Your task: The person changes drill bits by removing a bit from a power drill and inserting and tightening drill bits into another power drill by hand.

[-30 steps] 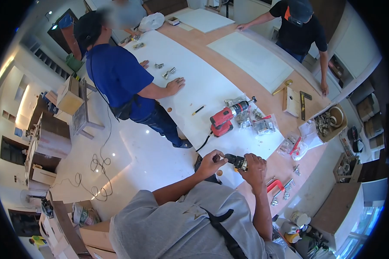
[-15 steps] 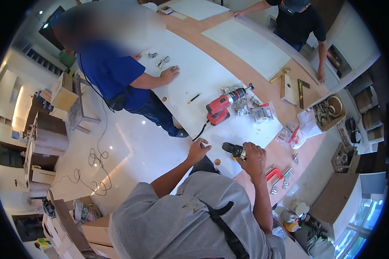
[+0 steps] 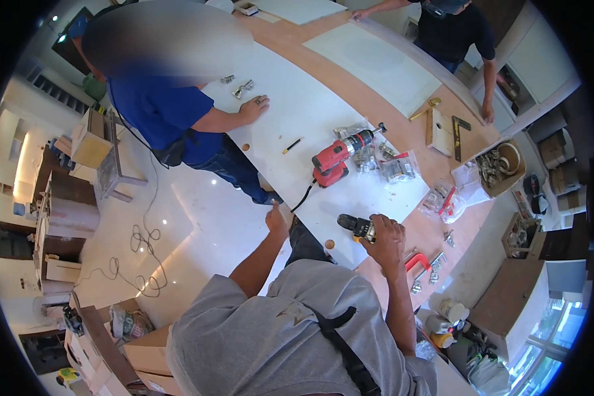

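Note:
My right hand (image 3: 385, 239) is wrapped round a small black and yellow power tool (image 3: 356, 226) over the near end of the white panel (image 3: 297, 112). My left hand (image 3: 276, 220) is off the panel's left edge, above the floor, its fingers drawn together; whether it holds something is too small to tell. A red drill (image 3: 336, 157) with a black cord lies on the panel beyond my hands. Plastic bags of metal fittings (image 3: 398, 166) are beside the drill. A pencil-like marker (image 3: 292, 146) lies left of the drill. A red clamp (image 3: 418, 261) is right of my right hand.
A person in blue (image 3: 158, 105) leans on the panel at the left, and a person in black (image 3: 452, 33) stands across the table. A box of hardware (image 3: 498, 168), a black square (image 3: 458, 135) and a wooden block (image 3: 438, 132) are at the right. A cord (image 3: 145, 251) loops across the floor.
My left hand has moved away from the tool, to the left and upward. My right hand still holds the tool. The view has shifted, and the person in blue appears farther left.

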{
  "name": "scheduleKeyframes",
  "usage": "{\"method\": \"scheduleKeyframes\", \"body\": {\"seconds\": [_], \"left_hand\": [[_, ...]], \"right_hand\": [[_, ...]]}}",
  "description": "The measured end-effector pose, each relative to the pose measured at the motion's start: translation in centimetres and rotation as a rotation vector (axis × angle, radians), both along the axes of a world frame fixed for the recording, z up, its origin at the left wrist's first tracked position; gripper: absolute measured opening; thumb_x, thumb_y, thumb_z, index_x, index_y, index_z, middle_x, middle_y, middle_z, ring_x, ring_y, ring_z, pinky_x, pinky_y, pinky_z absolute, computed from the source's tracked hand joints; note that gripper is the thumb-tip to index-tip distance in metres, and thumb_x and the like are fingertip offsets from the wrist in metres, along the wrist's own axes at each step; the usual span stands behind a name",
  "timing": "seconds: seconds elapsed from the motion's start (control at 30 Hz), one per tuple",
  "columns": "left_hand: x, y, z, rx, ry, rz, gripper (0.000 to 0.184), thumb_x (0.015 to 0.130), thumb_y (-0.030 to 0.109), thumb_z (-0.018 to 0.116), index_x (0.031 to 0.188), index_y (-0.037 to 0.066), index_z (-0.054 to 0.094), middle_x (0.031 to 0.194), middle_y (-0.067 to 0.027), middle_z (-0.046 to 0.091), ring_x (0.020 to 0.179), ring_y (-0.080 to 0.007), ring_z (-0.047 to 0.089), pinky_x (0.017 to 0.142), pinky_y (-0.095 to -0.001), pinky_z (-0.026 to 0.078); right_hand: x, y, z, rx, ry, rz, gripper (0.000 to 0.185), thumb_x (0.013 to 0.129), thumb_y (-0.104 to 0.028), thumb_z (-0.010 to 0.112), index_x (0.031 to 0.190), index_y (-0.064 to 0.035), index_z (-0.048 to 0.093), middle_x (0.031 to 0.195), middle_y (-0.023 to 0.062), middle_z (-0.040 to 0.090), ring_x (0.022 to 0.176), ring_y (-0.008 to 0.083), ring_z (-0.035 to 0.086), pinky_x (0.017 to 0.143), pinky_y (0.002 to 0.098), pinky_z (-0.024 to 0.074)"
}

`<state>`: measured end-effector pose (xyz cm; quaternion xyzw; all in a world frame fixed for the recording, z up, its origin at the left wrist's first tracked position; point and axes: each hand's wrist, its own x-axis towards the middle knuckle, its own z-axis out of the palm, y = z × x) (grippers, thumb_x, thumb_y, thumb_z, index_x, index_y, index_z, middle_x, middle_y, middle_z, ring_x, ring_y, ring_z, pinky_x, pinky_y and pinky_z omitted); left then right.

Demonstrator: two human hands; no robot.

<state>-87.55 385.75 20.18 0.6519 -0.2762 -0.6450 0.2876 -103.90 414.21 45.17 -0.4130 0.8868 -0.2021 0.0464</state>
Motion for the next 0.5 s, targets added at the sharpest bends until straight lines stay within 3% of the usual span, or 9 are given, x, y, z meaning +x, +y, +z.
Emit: {"method": "scheduleKeyframes", "body": {"seconds": [0.07, 0.13, 0.23, 0.33, 0.5], "left_hand": [[-1.3, -1.5, -0.4, -0.042, 0.038, 0.084, 0.038, 0.091, 0.05, 0.064, 0.08, 0.015, 0.055, 0.055, 0.0044, 0.032, 0.041, -0.0095, 0.029, 0.038, -0.0295, 0.023], [-1.7, -5.6, -6.1, 0.029, 0.052, 0.109, 0.044, 0.094, 0.053, 0.058, 0.103, 0.01, 0.065, 0.069, -0.002, 0.056, 0.052, -0.0144, 0.053, 0.046, -0.0329, 0.043], [-5.2, -5.9, -0.2, 0.089, 0.25, 0.282, 0.061, 0.098, 0.045, 0.051, 0.125, -0.009, 0.059, 0.128, -0.0191, 0.063, 0.109, -0.0315, 0.064, 0.089, -0.0403, 0.051], [-6.5, -8.3, -2.4, 0.102, 0.083, 0.214, 0.07, 0.097, 0.055, 0.048, 0.137, -0.002, 0.051, 0.141, -0.0177, 0.054, 0.123, -0.0327, 0.059, 0.104, -0.0429, 0.048], [-7.4, -7.8, -0.3, 0.185, -0.204, 0.221, 0.071, 0.096, 0.054, 0.041, 0.132, -0.006, 0.055, 0.137, -0.0219, 0.057, 0.118, -0.0346, 0.061, 0.103, -0.041, 0.048]], "right_hand": [[0.0, 0.0, -0.2, 0.008, 0.008, -0.007, 0.056, 0.062, -0.024, 0.088, 0.111, -0.0098, 0.064, 0.109, 0.0094, 0.068, 0.094, 0.0298, 0.066, 0.086, 0.0452, 0.0473], [0.1, -0.1, -0.3, 0.014, 0.006, -0.007, 0.057, 0.062, -0.024, 0.088, 0.111, -0.0096, 0.064, 0.11, 0.0097, 0.068, 0.094, 0.0301, 0.066, 0.086, 0.0452, 0.0474], [0.1, -0.1, -0.2, 0.021, -0.002, -0.01, 0.057, 0.062, -0.024, 0.088, 0.112, -0.0093, 0.064, 0.111, 0.0099, 0.068, 0.095, 0.0306, 0.066, 0.086, 0.0453, 0.0475], [0.2, -0.3, -0.2, 0.03, -0.002, -0.014, 0.056, 0.063, -0.025, 0.087, 0.112, -0.0093, 0.064, 0.11, 0.0098, 0.068, 0.095, 0.0311, 0.066, 0.086, 0.0455, 0.0477], [0.2, -0.2, -0.2, 0.004, 0.017, -0.032, 0.055, 0.064, -0.026, 0.086, 0.111, -0.0103, 0.064, 0.109, 0.0091, 0.068, 0.095, 0.0315, 0.066, 0.086, 0.046, 0.0477]]}}
